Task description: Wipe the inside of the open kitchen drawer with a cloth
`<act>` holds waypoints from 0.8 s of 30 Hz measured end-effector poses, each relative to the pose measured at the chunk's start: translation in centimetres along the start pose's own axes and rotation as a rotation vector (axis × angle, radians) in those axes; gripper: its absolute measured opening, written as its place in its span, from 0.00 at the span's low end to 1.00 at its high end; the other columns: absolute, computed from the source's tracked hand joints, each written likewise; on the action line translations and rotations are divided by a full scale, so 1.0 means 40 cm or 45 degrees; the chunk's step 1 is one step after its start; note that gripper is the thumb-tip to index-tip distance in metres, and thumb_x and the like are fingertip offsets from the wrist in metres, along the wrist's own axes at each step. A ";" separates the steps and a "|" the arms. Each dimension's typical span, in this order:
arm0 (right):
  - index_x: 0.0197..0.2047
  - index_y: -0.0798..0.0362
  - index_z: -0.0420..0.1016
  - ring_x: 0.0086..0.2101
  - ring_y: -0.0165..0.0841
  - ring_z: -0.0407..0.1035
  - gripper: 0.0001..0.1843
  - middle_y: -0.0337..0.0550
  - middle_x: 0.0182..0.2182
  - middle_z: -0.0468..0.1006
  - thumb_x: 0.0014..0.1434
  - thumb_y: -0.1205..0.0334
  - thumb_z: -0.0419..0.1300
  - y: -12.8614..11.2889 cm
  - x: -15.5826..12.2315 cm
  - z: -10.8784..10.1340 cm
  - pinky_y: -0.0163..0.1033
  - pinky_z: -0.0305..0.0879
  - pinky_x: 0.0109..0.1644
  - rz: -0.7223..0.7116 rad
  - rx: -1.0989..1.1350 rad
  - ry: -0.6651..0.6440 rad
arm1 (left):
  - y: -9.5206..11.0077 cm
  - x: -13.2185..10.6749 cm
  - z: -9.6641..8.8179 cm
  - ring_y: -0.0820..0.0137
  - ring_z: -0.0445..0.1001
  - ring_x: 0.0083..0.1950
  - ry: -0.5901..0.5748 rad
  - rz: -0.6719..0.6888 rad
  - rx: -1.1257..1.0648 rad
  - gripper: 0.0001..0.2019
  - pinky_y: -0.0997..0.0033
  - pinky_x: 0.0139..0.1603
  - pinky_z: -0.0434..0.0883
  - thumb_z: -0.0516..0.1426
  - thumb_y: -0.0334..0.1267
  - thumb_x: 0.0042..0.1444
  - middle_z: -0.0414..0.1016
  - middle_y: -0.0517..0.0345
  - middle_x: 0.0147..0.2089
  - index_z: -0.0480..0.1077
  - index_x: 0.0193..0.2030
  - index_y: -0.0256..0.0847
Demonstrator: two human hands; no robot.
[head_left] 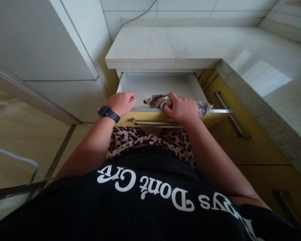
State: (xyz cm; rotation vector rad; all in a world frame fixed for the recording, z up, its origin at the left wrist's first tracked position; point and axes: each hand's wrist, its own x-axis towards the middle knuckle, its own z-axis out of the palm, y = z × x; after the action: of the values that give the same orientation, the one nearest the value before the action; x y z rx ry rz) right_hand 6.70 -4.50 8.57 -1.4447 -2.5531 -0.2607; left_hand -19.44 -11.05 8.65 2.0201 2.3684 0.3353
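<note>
A yellow-fronted drawer (163, 117) stands pulled out under a pale stone countertop (165, 47); its white inside (160, 87) shows. My left hand (121, 103), with a black watch on the wrist, is curled over the drawer's front rim at the left. My right hand (182, 108) presses a crumpled patterned cloth (157, 100) onto the same rim; the cloth's other end sticks out right of the hand. A metal bar handle (155, 123) runs along the drawer front just below both hands.
The countertop turns a corner and runs down the right side, above more yellow cabinet fronts with a metal handle (230, 115). A white appliance or tall cabinet (52, 50) stands at left. Tiled floor lies lower left, with a thin metal frame (27, 164).
</note>
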 end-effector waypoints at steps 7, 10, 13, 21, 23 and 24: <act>0.59 0.47 0.72 0.37 0.42 0.72 0.29 0.49 0.41 0.80 0.67 0.41 0.46 -0.005 -0.001 -0.011 0.38 0.54 0.40 0.035 0.019 -0.060 | 0.004 -0.001 -0.003 0.59 0.78 0.44 -0.007 -0.026 0.002 0.20 0.65 0.44 0.70 0.47 0.47 0.68 0.81 0.49 0.43 0.79 0.47 0.43; 0.59 0.48 0.72 0.37 0.42 0.72 0.29 0.50 0.41 0.80 0.67 0.41 0.45 -0.005 -0.002 -0.010 0.38 0.53 0.40 0.030 0.028 -0.048 | 0.006 -0.002 -0.006 0.60 0.78 0.44 -0.019 -0.036 0.011 0.21 0.65 0.45 0.70 0.46 0.47 0.68 0.81 0.49 0.44 0.79 0.48 0.43; 0.58 0.48 0.72 0.36 0.42 0.72 0.28 0.50 0.40 0.80 0.67 0.41 0.45 -0.003 -0.002 -0.004 0.38 0.52 0.39 0.024 0.026 -0.024 | 0.006 -0.003 -0.006 0.60 0.78 0.44 -0.008 -0.021 0.019 0.21 0.66 0.44 0.70 0.46 0.46 0.68 0.81 0.49 0.44 0.79 0.47 0.42; 0.58 0.51 0.73 0.35 0.40 0.71 0.29 0.52 0.40 0.80 0.66 0.42 0.46 -0.002 -0.003 -0.001 0.38 0.49 0.38 0.016 0.029 0.005 | 0.008 -0.003 -0.007 0.59 0.79 0.45 -0.006 -0.021 0.032 0.22 0.65 0.45 0.71 0.46 0.47 0.68 0.82 0.47 0.45 0.79 0.48 0.41; 0.58 0.51 0.73 0.34 0.40 0.71 0.29 0.52 0.39 0.80 0.66 0.42 0.46 -0.001 -0.003 0.000 0.38 0.48 0.37 0.012 0.030 0.016 | 0.009 -0.004 -0.008 0.60 0.78 0.45 -0.005 -0.021 0.024 0.22 0.65 0.44 0.71 0.46 0.47 0.68 0.82 0.47 0.45 0.79 0.49 0.41; 0.58 0.50 0.73 0.34 0.40 0.70 0.29 0.51 0.39 0.80 0.66 0.42 0.46 -0.001 -0.003 0.000 0.38 0.47 0.37 0.008 0.028 0.023 | 0.010 -0.004 -0.009 0.60 0.78 0.45 -0.006 -0.021 0.020 0.22 0.66 0.45 0.71 0.47 0.47 0.68 0.82 0.47 0.45 0.79 0.49 0.41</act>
State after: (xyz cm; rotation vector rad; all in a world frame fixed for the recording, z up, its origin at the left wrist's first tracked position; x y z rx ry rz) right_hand 6.74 -4.62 8.53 -1.4355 -2.5290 -0.2432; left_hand -19.09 -11.22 9.05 2.0049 2.3911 0.3119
